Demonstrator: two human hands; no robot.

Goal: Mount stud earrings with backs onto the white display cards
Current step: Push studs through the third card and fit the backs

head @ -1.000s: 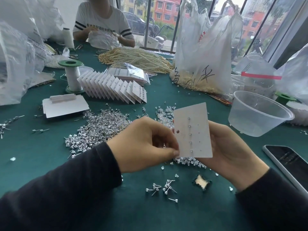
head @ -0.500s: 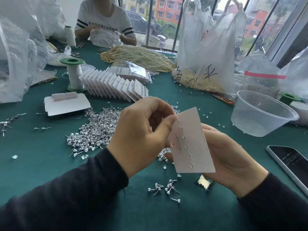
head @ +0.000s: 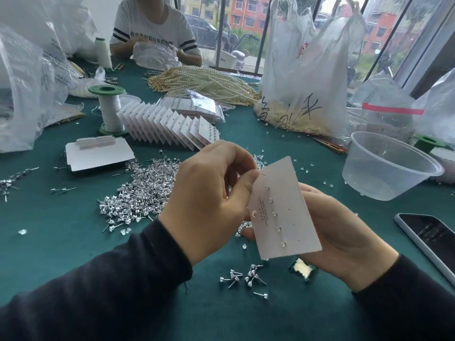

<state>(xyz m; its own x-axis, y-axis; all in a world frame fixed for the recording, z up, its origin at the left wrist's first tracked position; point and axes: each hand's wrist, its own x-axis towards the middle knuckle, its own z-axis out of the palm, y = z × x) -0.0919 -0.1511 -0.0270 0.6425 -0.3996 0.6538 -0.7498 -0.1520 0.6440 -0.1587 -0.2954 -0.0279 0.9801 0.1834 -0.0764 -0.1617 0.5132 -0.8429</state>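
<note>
Near edge of the tabletop: a few loose stud earrings [head: 242,279] lie scattered on the green cloth, just below the hands.
Right hand [head: 344,232]: cradles the display card [head: 290,217] from behind, fingers curled round its lower left side; the thumb is hidden.
Display card: held above the tabletop between both hands, face toward the camera and tilted. Five mounted studs [head: 274,214] sit in one column, and the holes beside them look unfilled.
Left hand [head: 209,203]: thumb and forefinger pinch the card's upper left corner. I cannot tell whether a back sits between the fingertips.
Handling: the card looks thin, light and easily creased, so it is best held by the edges with support behind the hole being worked. The studs are tiny, slippery and sharp-posted, so they need a fingertip pinch at the head.
Beyond the hands: stud pile [head: 142,190], plastic bowl [head: 389,166], then the fanned finished cards [head: 167,126].
Change: a second ago the card stood upright with the left hand pinching its lower edge. Now it leans, the pinch has moved to the top corner, and the stud count is unchanged.
</note>
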